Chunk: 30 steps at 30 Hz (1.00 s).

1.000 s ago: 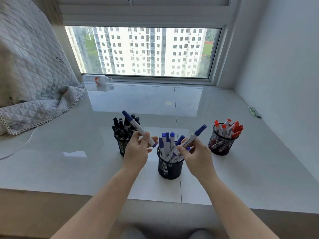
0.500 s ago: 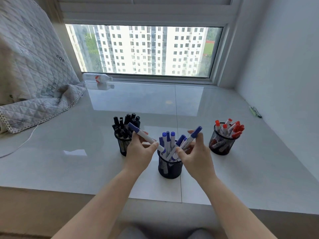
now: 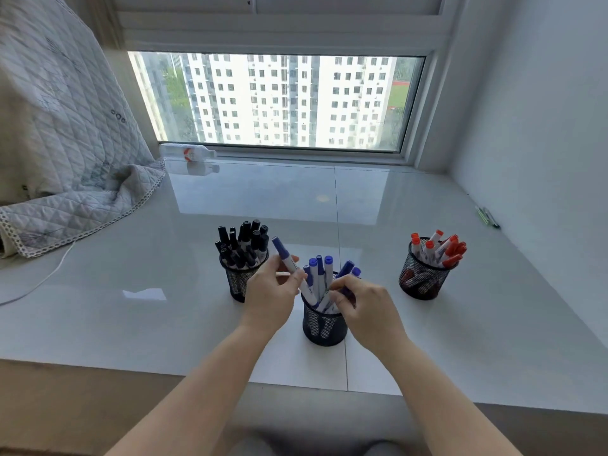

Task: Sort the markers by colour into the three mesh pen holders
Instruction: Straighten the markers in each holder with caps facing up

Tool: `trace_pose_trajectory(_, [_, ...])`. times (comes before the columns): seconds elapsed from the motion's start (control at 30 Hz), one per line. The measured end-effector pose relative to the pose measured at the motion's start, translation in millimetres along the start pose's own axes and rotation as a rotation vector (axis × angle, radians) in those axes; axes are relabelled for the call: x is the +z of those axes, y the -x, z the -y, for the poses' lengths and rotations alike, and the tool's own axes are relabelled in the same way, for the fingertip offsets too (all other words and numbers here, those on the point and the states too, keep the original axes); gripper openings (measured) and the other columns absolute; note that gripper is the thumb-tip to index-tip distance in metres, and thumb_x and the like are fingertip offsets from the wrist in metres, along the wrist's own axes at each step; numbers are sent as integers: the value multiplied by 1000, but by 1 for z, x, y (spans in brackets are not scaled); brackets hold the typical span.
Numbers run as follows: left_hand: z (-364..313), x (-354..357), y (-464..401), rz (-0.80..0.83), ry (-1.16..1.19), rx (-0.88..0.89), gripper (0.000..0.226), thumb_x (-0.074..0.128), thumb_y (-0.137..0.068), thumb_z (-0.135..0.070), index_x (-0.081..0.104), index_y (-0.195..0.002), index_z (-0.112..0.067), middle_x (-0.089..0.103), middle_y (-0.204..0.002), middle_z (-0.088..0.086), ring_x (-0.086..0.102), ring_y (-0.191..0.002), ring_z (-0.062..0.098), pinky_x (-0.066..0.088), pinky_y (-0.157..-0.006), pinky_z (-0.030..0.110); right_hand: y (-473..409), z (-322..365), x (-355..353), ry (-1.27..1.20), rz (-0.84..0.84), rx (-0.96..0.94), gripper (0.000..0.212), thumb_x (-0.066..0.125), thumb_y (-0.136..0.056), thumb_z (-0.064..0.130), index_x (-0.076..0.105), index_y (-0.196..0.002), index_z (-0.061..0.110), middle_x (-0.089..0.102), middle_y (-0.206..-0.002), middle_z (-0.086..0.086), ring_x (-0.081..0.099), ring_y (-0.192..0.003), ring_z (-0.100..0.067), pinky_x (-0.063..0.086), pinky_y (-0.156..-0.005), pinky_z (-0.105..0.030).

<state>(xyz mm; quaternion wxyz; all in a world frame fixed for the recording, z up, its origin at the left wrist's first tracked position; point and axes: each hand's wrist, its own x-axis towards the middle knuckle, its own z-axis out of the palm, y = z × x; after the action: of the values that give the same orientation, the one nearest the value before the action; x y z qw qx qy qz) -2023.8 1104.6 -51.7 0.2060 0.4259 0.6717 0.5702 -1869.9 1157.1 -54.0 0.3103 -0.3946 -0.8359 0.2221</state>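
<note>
Left holder (image 3: 241, 282): black mesh cup, upright, farthest left, packed with black-capped markers (image 3: 242, 245) standing caps up.
Middle holder (image 3: 324, 325): black mesh cup, upright, nearest of the three, filled with blue-capped markers (image 3: 319, 273), white barrels leaning.
Right holder (image 3: 422, 278): black mesh cup, upright, well apart to the right, holding red-capped markers (image 3: 439, 248) fanned rightward.
Blue marker in hand (image 3: 285, 256): white barrel, blue cap pointing far-left, tilted, lower end dipping into the middle holder.
</note>
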Motion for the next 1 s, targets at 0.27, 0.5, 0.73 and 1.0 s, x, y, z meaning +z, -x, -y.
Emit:
trace_pose_trajectory(0.27, [0, 5, 3, 5, -66, 126, 85, 71, -78, -7, 21, -118, -63, 55, -96, -13, 68, -64, 6, 51, -63, 15, -4, -11, -19, -259, -236, 190, 21, 56, -88, 27, 53, -69, 35, 63, -56, 17, 58, -56, 1, 40, -52, -8])
trace_pose_trajectory(0.5, [14, 11, 11, -13, -129, 174, 22, 66, -84, -13, 63, -102, -25, 64, -83, -11, 66, -69, 1, 51, -64, 14, -15, -24, -21, -146, -48, 392, 28, 59, -83, 48, 58, -84, 21, 60, -73, 9, 56, -71, -8, 40, -62, -25])
trace_pose_trajectory(0.73, [20, 12, 22, -51, -274, 252, 16, 68, -83, -19, 73, -98, -22, 64, -88, -10, 59, -64, 3, 47, -62, 13, -28, -14, -15, -19, 6, 456, 28, 60, -79, 47, 58, -80, 19, 62, -79, 2, 57, -77, -18, 41, -65, -28])
trace_pose_trajectory(1.0, [12, 13, 16, -109, -429, 222, 20, 67, -83, -27, 64, -101, -20, 55, -95, -9, 54, -78, 7, 42, -64, 18, -40, -5, -22, 171, 200, 546, 29, 55, -77, 42, 63, -74, 15, 59, -67, 0, 58, -73, -24, 35, -54, -25])
